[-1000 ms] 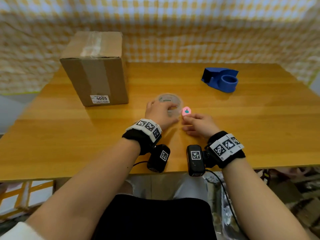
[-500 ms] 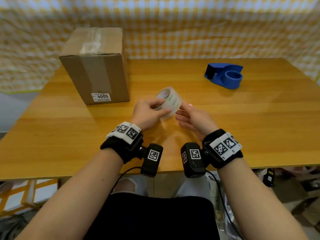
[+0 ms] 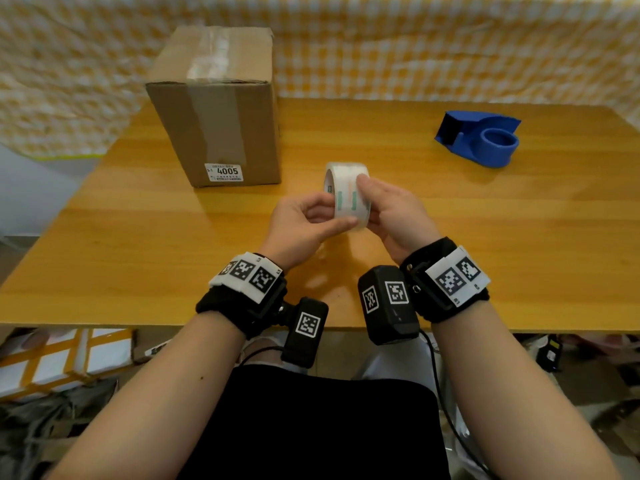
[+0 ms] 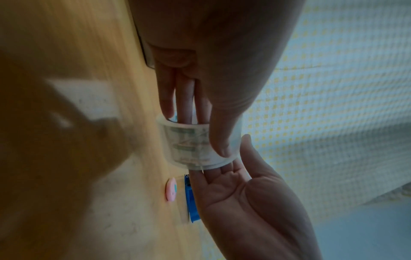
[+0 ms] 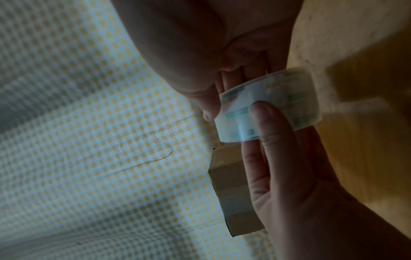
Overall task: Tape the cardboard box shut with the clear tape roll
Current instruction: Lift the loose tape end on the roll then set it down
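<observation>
The clear tape roll (image 3: 346, 197) with green print is held on edge above the table's middle. My left hand (image 3: 337, 216) grips it, fingers inside the core and thumb on the outer band, as the left wrist view shows on the tape roll (image 4: 195, 146). My right hand (image 3: 367, 199) holds its right side with the thumb on top; its palm (image 4: 233, 184) lies behind the roll. The cardboard box (image 3: 214, 105) stands upright at the back left, flaps down, old tape along its top seam. The box (image 5: 233, 190) sits beyond the tape roll (image 5: 273, 103).
A blue tape dispenser (image 3: 481, 138) sits at the back right of the wooden table (image 3: 485, 237). A small pink object (image 4: 171, 191) lies on the table under the hands. A yellow checked cloth (image 3: 415, 46) hangs behind the table.
The roll lay flat on the table under my left hand; now both hands hold it lifted and on edge. My right hand has left the pink object and taken the roll.
</observation>
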